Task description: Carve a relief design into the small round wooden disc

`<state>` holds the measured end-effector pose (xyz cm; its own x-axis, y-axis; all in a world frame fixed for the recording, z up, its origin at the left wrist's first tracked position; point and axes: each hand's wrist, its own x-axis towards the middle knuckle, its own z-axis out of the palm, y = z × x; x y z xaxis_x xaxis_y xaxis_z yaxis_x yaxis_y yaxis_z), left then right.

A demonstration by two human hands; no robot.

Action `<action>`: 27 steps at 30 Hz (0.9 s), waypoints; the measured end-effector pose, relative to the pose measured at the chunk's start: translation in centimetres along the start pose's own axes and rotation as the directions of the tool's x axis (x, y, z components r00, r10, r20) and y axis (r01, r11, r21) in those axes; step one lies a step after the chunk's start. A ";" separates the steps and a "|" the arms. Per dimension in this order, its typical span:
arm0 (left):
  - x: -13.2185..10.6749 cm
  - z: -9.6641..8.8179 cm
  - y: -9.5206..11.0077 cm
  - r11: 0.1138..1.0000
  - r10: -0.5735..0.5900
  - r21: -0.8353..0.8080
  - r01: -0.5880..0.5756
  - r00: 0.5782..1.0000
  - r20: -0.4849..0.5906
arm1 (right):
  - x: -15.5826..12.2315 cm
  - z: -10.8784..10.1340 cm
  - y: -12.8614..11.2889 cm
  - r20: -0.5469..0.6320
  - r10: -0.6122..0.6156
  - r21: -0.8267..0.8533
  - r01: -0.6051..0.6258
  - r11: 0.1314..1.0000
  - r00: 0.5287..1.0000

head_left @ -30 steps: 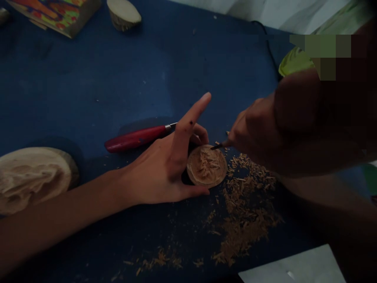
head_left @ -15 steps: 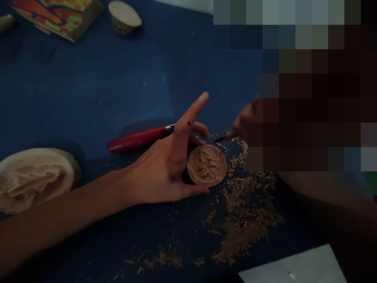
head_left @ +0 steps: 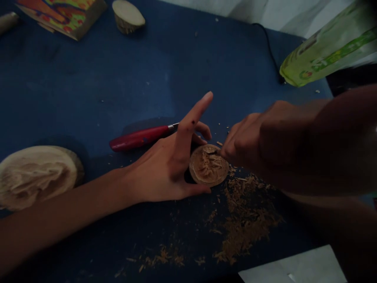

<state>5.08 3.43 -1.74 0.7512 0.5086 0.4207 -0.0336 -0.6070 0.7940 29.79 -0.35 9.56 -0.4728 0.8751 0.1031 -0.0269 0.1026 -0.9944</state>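
wooden disc (head_left: 209,165) on blue cloth (head_left: 88,98) | left hand (head_left: 167,169) pinches its rim, forefinger raised | right hand (head_left: 250,143) bunched closed at far edge, contents unclear | looks light, stiff: hold by rim

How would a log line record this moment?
left hand: grips wooden disc, index finger raised | right hand: curled, fingertips at disc's edge | shavings: scattered beside disc

Rough wooden disc (head_left: 209,170), matt blue cloth (head_left: 118,86)

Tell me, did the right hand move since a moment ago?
Yes. The right hand came down and left, onto the far rim of the wooden disc, which stayed put.
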 end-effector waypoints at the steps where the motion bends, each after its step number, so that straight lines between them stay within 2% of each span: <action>1: 0.0 0.1 -0.1 1.000 0.000 0.003 0.000 1.000 0.002 | -0.2 -0.1 -0.3 0.039 -0.009 -0.062 0.012 0.998 0.999; 4: 0.0 0.2 -0.2 1.000 0.014 0.006 -0.014 1.000 0.006 | -0.3 0.6 -0.9 0.131 -0.030 -0.121 0.046 0.992 0.991; 8: 0.1 0.3 -0.2 0.999 0.036 -0.002 -0.036 0.999 -0.009 | 0.7 1.6 -0.7 0.138 -0.066 -0.050 0.074 0.996 0.988; 11: 0.2 0.3 -0.1 1.000 0.022 0.022 -0.022 1.000 0.000 | 1.2 0.7 0.3 0.083 -0.038 -0.025 0.040 0.999 0.996; 14: 0.3 0.3 -0.2 0.999 0.038 0.032 -0.038 0.999 -0.007 | 0.8 -0.6 1.2 0.082 0.004 0.057 -0.009 0.998 0.997; 17: 0.2 0.3 -0.5 0.998 0.057 0.035 -0.056 0.998 -0.012 | 0.0 -0.3 1.4 -0.037 0.050 0.094 -0.046 0.995 0.998; 20: 0.2 0.4 -0.6 0.998 0.056 0.042 -0.055 0.998 -0.020 | -0.6 1.4 1.4 -0.219 0.091 0.127 -0.065 0.990 0.971; 24: 0.2 0.4 -0.6 0.997 0.061 0.039 -0.060 0.998 -0.028 | -0.5 3.4 1.8 -0.391 0.038 0.163 0.028 0.986 0.920; 27: 0.2 0.3 -0.8 0.997 0.061 0.044 -0.060 0.998 -0.017 | -0.1 3.2 2.1 -0.452 0.000 0.157 0.079 0.984 0.892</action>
<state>5.50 3.80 -2.42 0.7364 0.4809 0.4760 -0.0498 -0.6630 0.7469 26.92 -1.74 7.41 -0.0234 0.9944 0.1031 -0.2020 0.0963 -0.9746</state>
